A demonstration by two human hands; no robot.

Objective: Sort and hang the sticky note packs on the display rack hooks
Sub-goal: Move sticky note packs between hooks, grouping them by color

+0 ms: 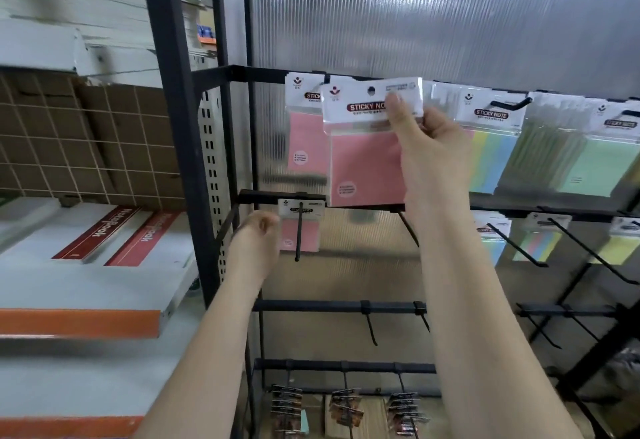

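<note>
Misalignment is the main risk here. The right hand [427,137] is pinching the white header card of a pink sticky note pack [367,158] in the upper centre of the frame, thumb over the card's right end and fingers curled behind it. The pack is hanging free in front of the top rail [263,73], overlapping another pink pack [304,134] that is already hanging on a hook there. The punched hole [371,91] in the held card is showing as a dark spot near its top edge, and no hook tip is visible through it, so I judge the pack is not yet threaded. Because the hand is gripping at one end, the card is likely to tilt or flex as it meets the hook, and the tip could slide past the hole or crease the clear sleeve. Pushing against the pack behind could also nudge that one along its hook.

The left hand [256,234] is sitting lower, left of centre, fingers loosely curled and holding nothing that I can make out, beside a smaller pink pack [299,231] on a long black hook [298,231]. That hook is jutting toward the forearm and could snag it.

Multicoloured packs [491,148] and green packs [595,165] are hanging to the right, so a hurried reach could land pink on the wrong hook.
</note>
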